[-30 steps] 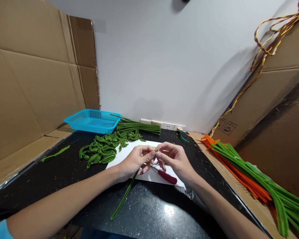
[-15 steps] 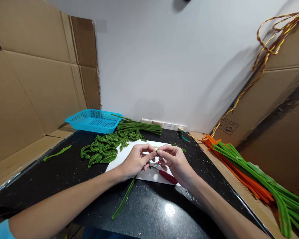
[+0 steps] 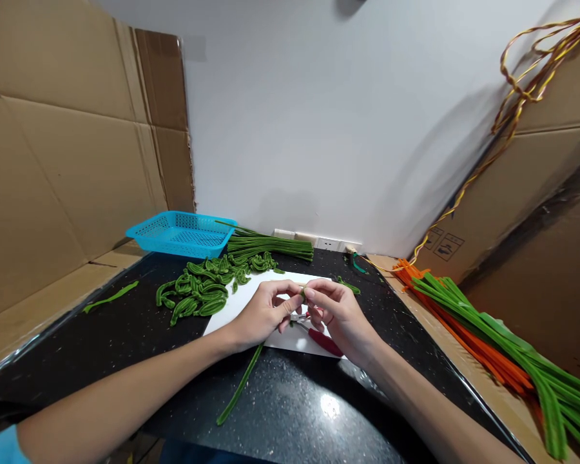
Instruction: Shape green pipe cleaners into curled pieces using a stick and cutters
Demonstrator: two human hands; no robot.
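Note:
My left hand (image 3: 265,312) and my right hand (image 3: 341,309) meet over a white sheet (image 3: 236,306). Both pinch a small bit of green pipe cleaner (image 3: 303,293) between thumb and forefinger; most of it is hidden by the fingertips. Under the hands lie pliers with red handles (image 3: 325,341), partly covered by my right hand. A longer green pipe cleaner (image 3: 241,386) runs from below my left wrist toward the table's front edge; whether it joins the pinched bit I cannot tell. Left of my hands is a heap of bent green pipe-cleaner pieces (image 3: 198,290).
A blue basket (image 3: 181,238) stands at the back left beside a bundle of straight green pipe cleaners (image 3: 270,247). Bright green pipe cleaners (image 3: 493,341) and orange ones (image 3: 483,361) lie along the right. Cardboard (image 3: 67,161) walls the left side; a twisted cord (image 3: 457,203) hangs right.
My fingertips have shifted slightly around the green bit, and a little more of it shows between them. Everything else stays where it was.

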